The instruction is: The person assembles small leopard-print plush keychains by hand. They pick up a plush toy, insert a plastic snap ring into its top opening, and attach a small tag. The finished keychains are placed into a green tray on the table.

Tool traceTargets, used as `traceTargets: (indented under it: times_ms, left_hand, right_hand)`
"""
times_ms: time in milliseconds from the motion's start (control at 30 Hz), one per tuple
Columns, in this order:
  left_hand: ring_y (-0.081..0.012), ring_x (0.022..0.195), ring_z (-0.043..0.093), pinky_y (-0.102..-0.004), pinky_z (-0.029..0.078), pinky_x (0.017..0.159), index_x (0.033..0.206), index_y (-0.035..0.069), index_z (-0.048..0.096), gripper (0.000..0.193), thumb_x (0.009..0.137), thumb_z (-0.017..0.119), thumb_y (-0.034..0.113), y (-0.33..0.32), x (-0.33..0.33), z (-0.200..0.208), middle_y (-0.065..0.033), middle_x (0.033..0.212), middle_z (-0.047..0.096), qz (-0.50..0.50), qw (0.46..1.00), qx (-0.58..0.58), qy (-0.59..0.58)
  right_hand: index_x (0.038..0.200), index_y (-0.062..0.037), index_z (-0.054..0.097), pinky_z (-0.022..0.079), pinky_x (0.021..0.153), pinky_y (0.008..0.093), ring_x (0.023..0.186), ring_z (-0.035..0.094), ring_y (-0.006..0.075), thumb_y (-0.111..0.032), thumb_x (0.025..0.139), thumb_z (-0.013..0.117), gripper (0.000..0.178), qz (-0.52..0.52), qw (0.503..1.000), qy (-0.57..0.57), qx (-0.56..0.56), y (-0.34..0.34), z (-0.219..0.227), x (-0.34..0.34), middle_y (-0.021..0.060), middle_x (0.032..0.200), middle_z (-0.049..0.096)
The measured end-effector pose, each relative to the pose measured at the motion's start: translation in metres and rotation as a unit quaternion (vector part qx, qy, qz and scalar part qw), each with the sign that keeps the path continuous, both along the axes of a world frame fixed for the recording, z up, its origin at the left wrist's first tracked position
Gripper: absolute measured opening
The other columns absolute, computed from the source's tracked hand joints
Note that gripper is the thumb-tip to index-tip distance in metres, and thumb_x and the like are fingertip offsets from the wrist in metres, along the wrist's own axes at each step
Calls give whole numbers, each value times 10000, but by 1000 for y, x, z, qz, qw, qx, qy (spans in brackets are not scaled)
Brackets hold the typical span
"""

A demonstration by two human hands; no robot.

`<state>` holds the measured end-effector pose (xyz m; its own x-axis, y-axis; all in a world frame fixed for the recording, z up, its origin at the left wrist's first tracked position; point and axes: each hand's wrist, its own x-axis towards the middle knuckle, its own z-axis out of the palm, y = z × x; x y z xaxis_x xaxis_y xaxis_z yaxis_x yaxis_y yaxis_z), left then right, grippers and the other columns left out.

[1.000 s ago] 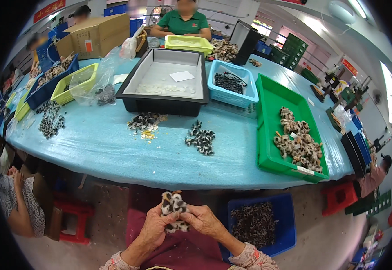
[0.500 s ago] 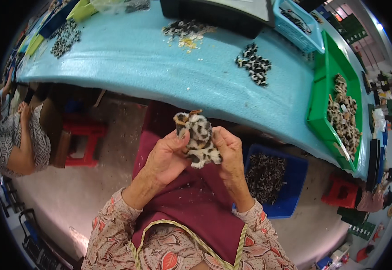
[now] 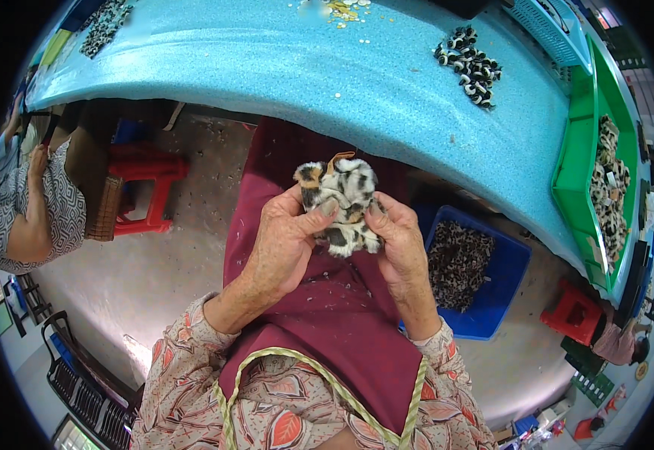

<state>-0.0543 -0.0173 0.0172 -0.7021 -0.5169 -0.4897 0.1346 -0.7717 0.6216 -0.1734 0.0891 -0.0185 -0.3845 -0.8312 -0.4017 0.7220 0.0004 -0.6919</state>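
Above my lap I hold a small furry plush piece [image 3: 349,196], white with black and tan spots and a tan strip sticking up at its top. My left hand [image 3: 285,232] grips its left side, thumb pressed on the front. On the other side my right hand [image 3: 398,240] pinches its edge between thumb and fingers. The fingers behind the plush piece are mostly hidden. A maroon apron [image 3: 319,307] lies under both hands.
Ahead is a blue-covered table [image 3: 282,82] with a pile of black-and-white pieces [image 3: 471,67]. A green tray [image 3: 576,161] at right holds spotted plush pieces. Below stands a blue bin [image 3: 503,300] of dark furry bits. Red stools [image 3: 150,187] and a seated person [image 3: 38,202] are leftward.
Both hands have shifted the plush piece slightly and spread it, so its front folds show more. My view has tilted down and the table sits higher in the picture.
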Motion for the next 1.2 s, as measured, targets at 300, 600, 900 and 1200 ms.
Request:
traceTargets:
  times_ms: [300, 600, 900, 1200]
  left_hand:
    - [-131, 1014, 589, -271, 516, 880, 1236, -15, 493, 537, 737, 650, -135, 1, 2, -4, -88, 1129, 594, -28, 986, -158, -36]
    - [-107, 863, 606, -242, 542, 780, 1120, 17, 527, 446, 723, 675, -122, -3, 10, -27, -35, 938, 607, -62, 995, -80, -26]
    - [-129, 940, 607, -281, 492, 832, 1123, 21, 586, 286, 899, 632, 193, -2, 8, -14, -57, 1041, 640, -87, 996, 7, -5]
    - [-146, 970, 615, -306, 475, 886, 1096, 5, 589, 263, 927, 588, 206, 8, 8, -16, -74, 1056, 648, -11, 999, 45, 0]
  right_hand:
    - [1169, 3, 560, 456, 896, 307, 1013, 579, 164, -322, 813, 729, 510, 32, 937, 348, 2, 1, 6, -7, 96, 1064, 632]
    - [1035, 18, 642, 507, 733, 233, 816, 619, 82, -204, 885, 664, 269, -92, 994, 57, 17, 3, 16, 5, 53, 915, 682]
    - [978, -9, 654, 476, 675, 217, 749, 584, 45, -139, 861, 675, 176, -3, 965, 248, 83, 6, 17, 14, 2, 838, 667]
    - [1044, -7, 629, 483, 718, 219, 801, 599, 62, -271, 936, 591, 287, -78, 996, 37, 36, 5, 9, 26, 17, 908, 665]
